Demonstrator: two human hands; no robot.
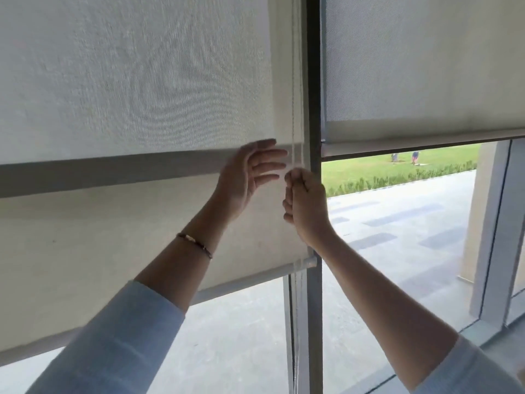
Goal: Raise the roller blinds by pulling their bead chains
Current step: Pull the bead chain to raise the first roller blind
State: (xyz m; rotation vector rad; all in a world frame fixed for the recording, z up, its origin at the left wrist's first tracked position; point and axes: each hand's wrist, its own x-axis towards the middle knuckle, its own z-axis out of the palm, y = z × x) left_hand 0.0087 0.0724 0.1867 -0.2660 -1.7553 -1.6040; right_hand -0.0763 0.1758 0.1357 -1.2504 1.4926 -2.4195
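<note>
Fingers of right hand curled tight on bead chain, which runs down the frame edge at 12 o'clock from the fist. Left hand open, fingers spread, just beside chain at 9 o'clock, not gripping. Left blind hangs lower than right blind. Risk, imo: thin chain slips thru the fist w/ one-hand pull.

Both arms wear pale blue sleeves pushed up the forearms, with a thin dark bracelet on the left wrist.
</note>
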